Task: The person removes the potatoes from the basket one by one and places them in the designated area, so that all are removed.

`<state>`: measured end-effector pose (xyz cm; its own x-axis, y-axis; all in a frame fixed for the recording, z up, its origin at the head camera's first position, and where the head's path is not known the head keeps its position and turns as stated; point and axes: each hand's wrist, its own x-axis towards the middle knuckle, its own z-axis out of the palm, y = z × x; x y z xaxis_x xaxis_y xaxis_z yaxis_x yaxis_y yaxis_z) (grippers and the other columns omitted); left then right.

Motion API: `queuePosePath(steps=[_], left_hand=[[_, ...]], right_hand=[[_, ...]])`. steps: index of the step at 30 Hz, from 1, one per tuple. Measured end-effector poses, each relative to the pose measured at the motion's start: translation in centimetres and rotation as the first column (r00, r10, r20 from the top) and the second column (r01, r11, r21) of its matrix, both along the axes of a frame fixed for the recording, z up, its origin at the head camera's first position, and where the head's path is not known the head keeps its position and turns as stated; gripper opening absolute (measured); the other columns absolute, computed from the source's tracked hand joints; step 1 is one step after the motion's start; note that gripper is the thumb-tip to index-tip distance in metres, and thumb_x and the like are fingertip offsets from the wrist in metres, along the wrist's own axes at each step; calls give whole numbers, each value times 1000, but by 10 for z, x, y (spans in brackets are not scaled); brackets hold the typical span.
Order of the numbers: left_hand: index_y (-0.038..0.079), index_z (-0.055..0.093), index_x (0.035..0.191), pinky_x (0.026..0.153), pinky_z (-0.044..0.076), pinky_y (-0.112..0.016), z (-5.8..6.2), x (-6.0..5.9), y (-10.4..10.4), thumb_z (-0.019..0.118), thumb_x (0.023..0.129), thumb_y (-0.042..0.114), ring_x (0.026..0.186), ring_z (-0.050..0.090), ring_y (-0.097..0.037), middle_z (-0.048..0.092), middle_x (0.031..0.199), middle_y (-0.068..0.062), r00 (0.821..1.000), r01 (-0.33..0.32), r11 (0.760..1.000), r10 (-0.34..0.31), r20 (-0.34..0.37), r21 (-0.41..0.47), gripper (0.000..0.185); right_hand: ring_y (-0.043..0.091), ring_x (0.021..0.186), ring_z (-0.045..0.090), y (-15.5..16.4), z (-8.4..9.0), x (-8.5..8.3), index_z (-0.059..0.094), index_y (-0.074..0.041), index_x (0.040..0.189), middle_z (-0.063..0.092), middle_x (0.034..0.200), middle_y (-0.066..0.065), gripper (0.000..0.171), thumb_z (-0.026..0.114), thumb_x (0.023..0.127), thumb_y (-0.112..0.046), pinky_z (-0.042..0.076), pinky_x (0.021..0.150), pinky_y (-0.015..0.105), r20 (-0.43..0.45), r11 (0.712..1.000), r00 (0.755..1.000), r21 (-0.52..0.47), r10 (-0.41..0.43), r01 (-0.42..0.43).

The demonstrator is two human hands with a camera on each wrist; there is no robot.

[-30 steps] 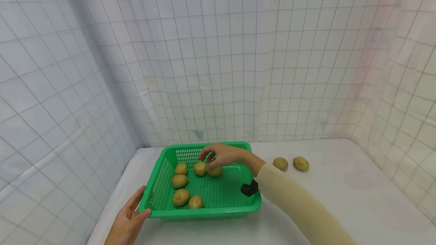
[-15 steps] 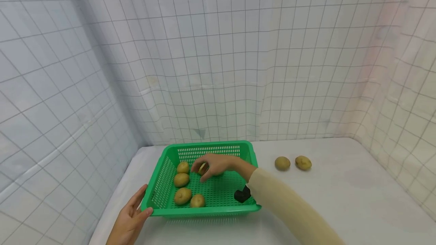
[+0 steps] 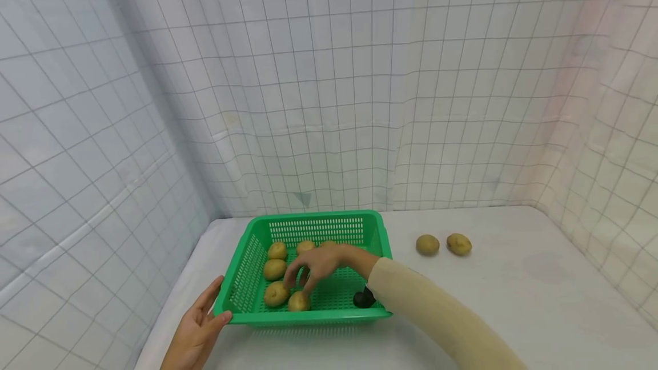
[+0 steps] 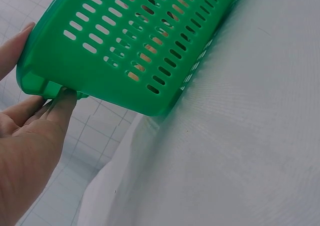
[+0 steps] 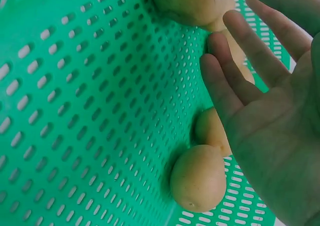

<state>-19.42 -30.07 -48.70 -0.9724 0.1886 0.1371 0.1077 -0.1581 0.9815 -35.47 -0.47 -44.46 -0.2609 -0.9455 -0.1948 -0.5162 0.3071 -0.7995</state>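
A green plastic basket [image 3: 308, 317] with slotted walls holds several potatoes. My left hand [image 3: 192, 330] grips its front left corner; in the left wrist view, the thumb is on the rim and the fingers [image 4: 62, 105] lie beneath it. Inside the basket, my right hand [image 3: 320, 262] hovers with spread, slightly bent fingers and nothing in its grasp. Nearest to it are the front potato [image 3: 299, 302] and another potato [image 3: 276, 294] left of that. In the right wrist view, the palm faces the potatoes, one potato [image 5: 199, 178] lying below the fingers. My right hand partly covers the back potatoes.
Two potatoes [image 3: 443, 244] lie on the white table [image 3: 514, 290] to the right of the basket. White gridded sheeting [image 3: 329, 101] encloses the table at the back and both sides. A black object [image 3: 364, 300] is at the right wrist.
My right hand has moved from the back potatoes toward the front of the basket, uncovering the back ones somewhat. The left hand stays on the corner. The head view has shifted slightly.
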Motion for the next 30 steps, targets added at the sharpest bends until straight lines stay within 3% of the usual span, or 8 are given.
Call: queuePosePath(steps=[7, 12, 17, 20, 30], left_hand=[[-5, -2, 162, 106, 43, -21, 2, -1, 0, 51, 105, -7, 133, 45, 5, -14, 166, -30, 1000, 19, 999, -18, -2, 36, 78], [-7, -3, 162, 107, 42, -20, 2, 0, 0, 50, 105, -8, 134, 44, 5, -16, 165, -30, 1000, 28, 999, -28, -11, 42, 78], [-6, -3, 162, 107, 42, -20, 1, 2, 0, 50, 105, -7, 134, 43, 6, -15, 166, -29, 1000, 23, 999, -23, -4, 43, 78], [-5, -3, 163, 107, 42, -21, 2, 2, 1, 50, 106, -6, 133, 43, 6, -14, 167, -27, 1000, 22, 999, -23, 4, 46, 78], [-4, -3, 163, 107, 42, -21, 1, 1, 0, 50, 106, -7, 134, 44, 5, -15, 167, -27, 1000, 22, 999, -22, 3, 43, 78]], right_hand=[[7, 108, 65, -1, -3, 3, 65, -10, 139, 63, 130, -10, 53, 82, 89, -2, 52, 94, 21, 40, 995, 998, 84, 42, -45], [3, 116, 59, -2, -7, 4, 58, -15, 146, 55, 142, -12, 63, 81, 89, -1, 49, 97, 19, 36, 982, 995, 159, 93, -98], [-2, 127, 48, -5, -9, 5, 59, -13, 142, 53, 142, -10, 54, 78, 92, -2, 47, 99, 17, 0, 970, 985, 172, 172, -170], [-2, 129, 46, -5, -8, 5, 61, -12, 137, 55, 140, -8, 48, 77, 93, -3, 47, 99, 18, -11, 969, 982, 163, 189, -185], [1, 122, 50, -1, -2, 0, 63, -8, 133, 57, 133, -6, 48, 82, 89, -1, 48, 101, 23, 16, 993, 994, 32, 112, -113]])
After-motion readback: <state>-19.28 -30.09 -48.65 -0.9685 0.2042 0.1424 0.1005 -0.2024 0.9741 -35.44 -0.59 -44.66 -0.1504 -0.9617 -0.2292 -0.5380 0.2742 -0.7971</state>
